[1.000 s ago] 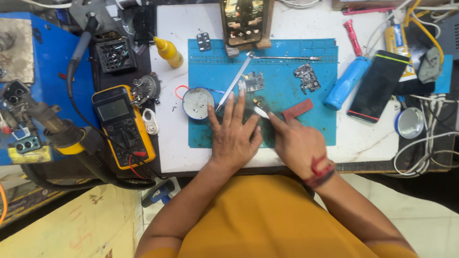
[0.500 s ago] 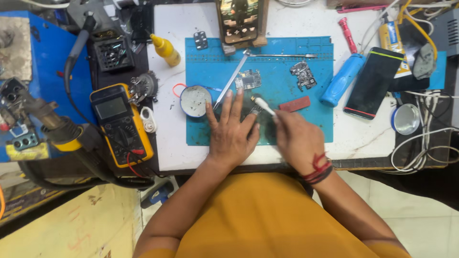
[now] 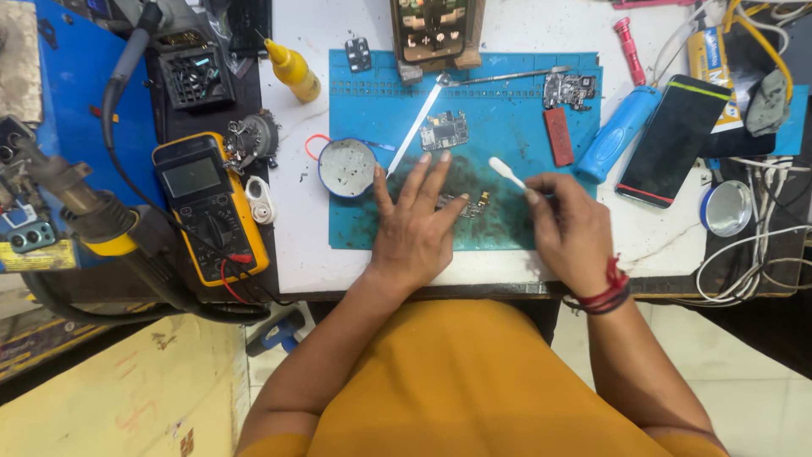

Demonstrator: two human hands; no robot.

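A: Left hand (image 3: 416,227)?
B: Laid flat on the blue mat (image 3: 516,127), fingers spread apart, fingertips pressed on a small circuit board (image 3: 468,204) near the mat's front.
A: Right hand (image 3: 568,230)?
B: Fingers clamped on a white spudger (image 3: 508,173), tip raised just right of the board.
A: Nearby?
B: Round tin (image 3: 347,167) seen left of the hand; yellow multimeter (image 3: 208,206) at the table's left edge.

White worktop (image 3: 313,245) above pale tiled floor (image 3: 744,389); yellowish board (image 3: 110,398) lower left, even light
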